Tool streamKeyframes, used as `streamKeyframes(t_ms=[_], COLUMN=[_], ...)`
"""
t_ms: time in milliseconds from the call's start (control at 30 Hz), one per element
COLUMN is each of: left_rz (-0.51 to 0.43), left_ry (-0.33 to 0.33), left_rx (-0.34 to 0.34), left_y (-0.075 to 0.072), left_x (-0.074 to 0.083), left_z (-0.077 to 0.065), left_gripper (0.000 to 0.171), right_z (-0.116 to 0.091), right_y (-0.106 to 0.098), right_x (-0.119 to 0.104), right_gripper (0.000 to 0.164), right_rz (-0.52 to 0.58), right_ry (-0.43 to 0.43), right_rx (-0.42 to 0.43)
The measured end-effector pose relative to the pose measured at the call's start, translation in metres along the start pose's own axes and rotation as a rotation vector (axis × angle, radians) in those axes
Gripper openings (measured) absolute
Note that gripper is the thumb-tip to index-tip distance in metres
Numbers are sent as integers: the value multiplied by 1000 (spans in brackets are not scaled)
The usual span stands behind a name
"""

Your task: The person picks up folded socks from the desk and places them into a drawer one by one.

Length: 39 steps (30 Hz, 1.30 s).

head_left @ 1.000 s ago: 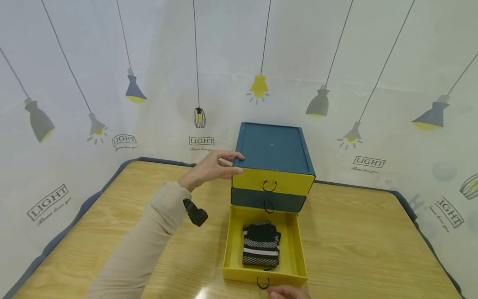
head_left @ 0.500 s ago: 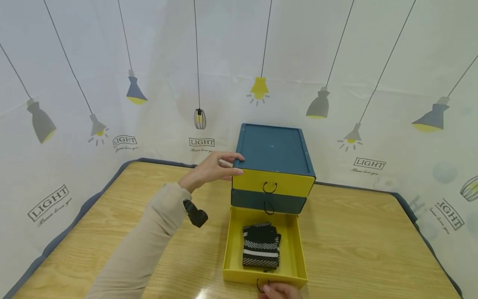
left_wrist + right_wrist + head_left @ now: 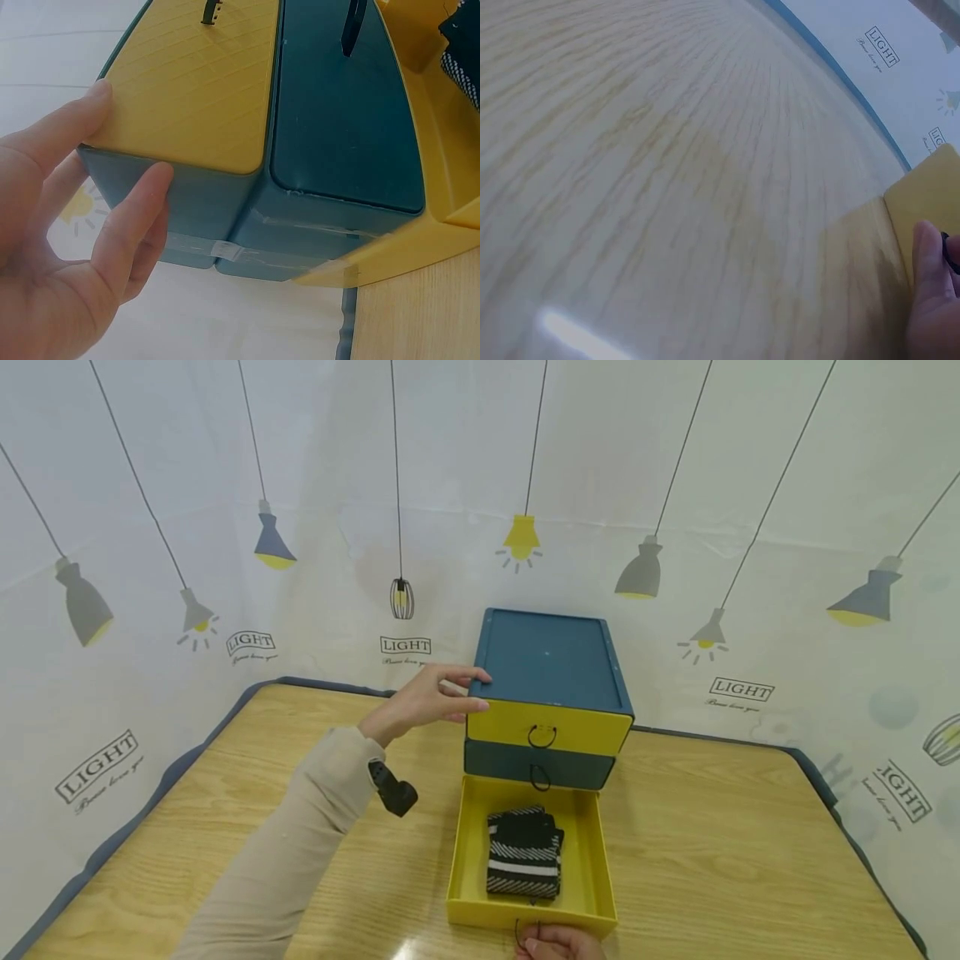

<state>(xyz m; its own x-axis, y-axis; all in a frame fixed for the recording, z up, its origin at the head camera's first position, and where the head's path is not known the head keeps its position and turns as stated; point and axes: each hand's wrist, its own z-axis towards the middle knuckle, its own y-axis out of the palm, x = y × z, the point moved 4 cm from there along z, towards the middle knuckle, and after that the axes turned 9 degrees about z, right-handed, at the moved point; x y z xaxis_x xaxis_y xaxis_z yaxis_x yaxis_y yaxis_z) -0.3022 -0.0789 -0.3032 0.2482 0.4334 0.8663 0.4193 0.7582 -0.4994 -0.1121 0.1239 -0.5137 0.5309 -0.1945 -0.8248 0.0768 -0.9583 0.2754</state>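
Observation:
In the head view, my left hand (image 3: 420, 702) holds the front left corner of a blue and yellow drawer cabinet (image 3: 551, 656). Its thumb and fingers span the corner in the left wrist view, touching the yellow top drawer front (image 3: 195, 82) and the side. The bottom yellow drawer (image 3: 459, 860) is pulled out, with a folded black and white striped knit item (image 3: 525, 864) inside. At that drawer's front, my right hand (image 3: 558, 943) pinches the black ring handle (image 3: 950, 253); the lower frame edge cuts the hand off.
The cabinet stands on a wood-grain table (image 3: 735, 843). Behind it hangs a white cloth (image 3: 330, 568) printed with lamps. The teal middle drawer (image 3: 498, 757) is closed and has its own ring pull (image 3: 540, 777).
My right hand has moved up and slightly left to the bottom drawer's ring handle and taken hold of it. The left hand and the drawer look about the same.

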Motion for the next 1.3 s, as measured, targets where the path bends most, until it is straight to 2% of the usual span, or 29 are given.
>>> streamKeyframes(t_ms=[167, 367, 533, 700, 967, 1133, 1300], left_rz=[5, 1, -1, 0, 3, -3, -1], left_ry=[7, 5, 11, 10, 8, 8, 11], left_rx=[-3, -6, -5, -4, -4, -10, -9], left_y=[0, 1, 0, 0, 0, 0, 0], left_x=[1, 0, 1, 1, -1, -1, -1], left_z=[-1, 0, 1, 1, 2, 1, 1], left_gripper=[40, 40, 41, 40, 39, 40, 40], right_z=[1, 6, 13, 26, 54, 68, 78], right_y=[1, 0, 3, 6, 9, 8, 7], right_x=[-10, -27, -39, -51, -72, -80, -85], right_gripper=[30, 30, 30, 32, 36, 35, 31], right_rz=[-63, 24, 14, -7, 85, 80, 90], right_ry=[-9, -47, -94, -127, -201, -223, -246], right_rx=[14, -8, -52, -31, -23, -20, 21])
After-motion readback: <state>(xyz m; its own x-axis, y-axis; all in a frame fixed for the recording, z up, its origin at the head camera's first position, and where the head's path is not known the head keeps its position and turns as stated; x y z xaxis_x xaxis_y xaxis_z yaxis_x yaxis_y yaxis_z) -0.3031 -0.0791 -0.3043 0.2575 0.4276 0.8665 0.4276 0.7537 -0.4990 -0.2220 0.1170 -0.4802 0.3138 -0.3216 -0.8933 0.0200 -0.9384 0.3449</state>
